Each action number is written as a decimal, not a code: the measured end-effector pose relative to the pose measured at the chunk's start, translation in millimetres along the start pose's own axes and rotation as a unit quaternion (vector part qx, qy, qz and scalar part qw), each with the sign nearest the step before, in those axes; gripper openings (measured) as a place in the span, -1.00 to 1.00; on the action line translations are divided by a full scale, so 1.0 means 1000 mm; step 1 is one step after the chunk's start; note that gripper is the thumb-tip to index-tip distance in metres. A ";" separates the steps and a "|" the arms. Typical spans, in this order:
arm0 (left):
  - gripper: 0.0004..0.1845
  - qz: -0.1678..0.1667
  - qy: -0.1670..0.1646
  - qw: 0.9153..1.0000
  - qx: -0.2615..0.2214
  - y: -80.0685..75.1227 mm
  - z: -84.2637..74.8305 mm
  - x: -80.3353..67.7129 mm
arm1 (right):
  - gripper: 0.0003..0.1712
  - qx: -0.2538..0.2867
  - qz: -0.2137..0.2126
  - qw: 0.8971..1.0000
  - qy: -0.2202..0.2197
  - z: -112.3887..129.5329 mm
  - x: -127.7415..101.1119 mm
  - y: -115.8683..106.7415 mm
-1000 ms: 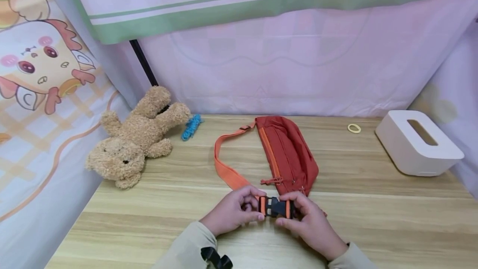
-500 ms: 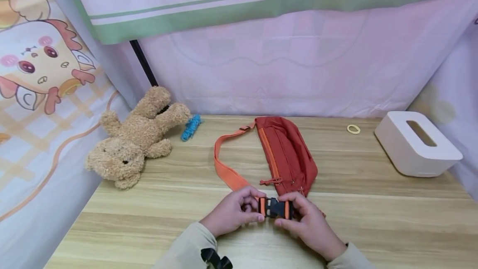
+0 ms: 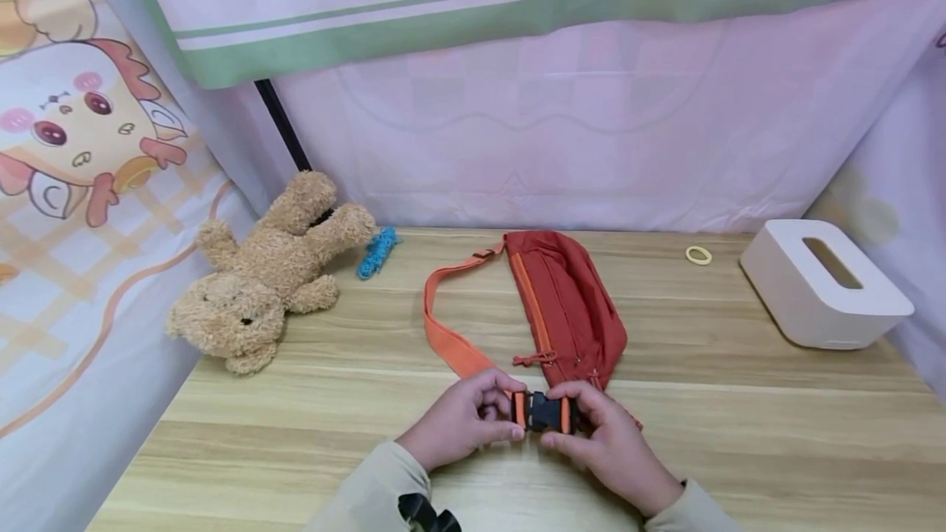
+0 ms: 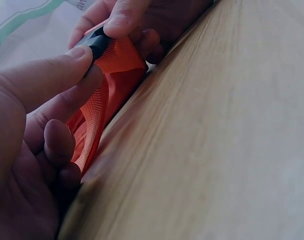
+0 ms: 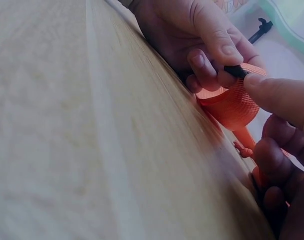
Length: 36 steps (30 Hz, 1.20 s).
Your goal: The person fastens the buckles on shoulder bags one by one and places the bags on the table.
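A rust-red waist bag lies on the wooden table, its orange strap looping to the left. At the near end sits a black buckle with orange webbing on both sides. My left hand pinches the buckle's left half between thumb and fingers; my right hand pinches the right half. The two halves sit together. In the left wrist view the left hand pinches the black buckle over orange webbing. In the right wrist view the orange strap curls between the fingers.
A tan teddy bear lies at the left back, a blue hair tie beside it. A yellow ring and a white tissue box are at the right back. Pink curtains enclose the table on three sides.
The hands stay on the buckle and have closed in slightly; the bag has barely shifted.
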<state>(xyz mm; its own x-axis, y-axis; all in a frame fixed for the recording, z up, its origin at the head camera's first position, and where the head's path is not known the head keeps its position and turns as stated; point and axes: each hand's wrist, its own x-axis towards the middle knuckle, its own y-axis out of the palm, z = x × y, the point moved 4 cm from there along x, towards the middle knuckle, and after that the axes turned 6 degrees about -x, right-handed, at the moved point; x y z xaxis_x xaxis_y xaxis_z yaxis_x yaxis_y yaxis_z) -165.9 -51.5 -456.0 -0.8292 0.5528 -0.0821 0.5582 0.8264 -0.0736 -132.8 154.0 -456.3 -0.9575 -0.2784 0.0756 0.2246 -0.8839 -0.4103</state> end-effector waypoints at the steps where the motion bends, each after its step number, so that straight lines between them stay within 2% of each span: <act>1: -0.57 0.000 0.000 1.000 0.002 0.000 0.000 0.000 | -0.48 -0.001 0.001 1.000 0.003 0.000 0.000 0.000; 5: -0.57 0.004 0.006 1.000 0.009 -0.001 0.000 -0.001 | -0.49 0.003 0.005 1.000 0.012 0.001 0.001 0.001; 15: -0.57 0.015 0.010 1.000 0.013 0.001 0.001 -0.001 | -0.53 -0.012 -0.001 1.000 -0.014 0.004 -0.001 0.000; 20: -0.56 0.013 0.003 1.000 0.006 0.001 0.000 0.000 | -0.53 -0.019 0.000 1.000 -0.016 0.001 -0.001 -0.002; 27: -0.51 0.009 0.009 1.000 0.014 0.000 0.000 0.001 | -0.52 -0.012 0.002 1.000 0.007 -0.003 0.000 -0.004; 36: -0.53 -0.002 0.007 1.000 0.019 -0.001 -0.001 0.000 | -0.47 -0.022 -0.016 1.000 -0.007 -0.002 -0.002 -0.005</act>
<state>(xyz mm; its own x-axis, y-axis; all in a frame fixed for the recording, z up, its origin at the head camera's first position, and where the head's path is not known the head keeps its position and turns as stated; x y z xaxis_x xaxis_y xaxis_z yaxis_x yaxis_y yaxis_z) -166.9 -52.5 -455.4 -0.8311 0.5520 -0.0683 0.5562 0.8234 -0.1124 -132.7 159.5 -455.8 -0.9615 -0.2558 0.1010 0.1858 -0.8749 -0.4472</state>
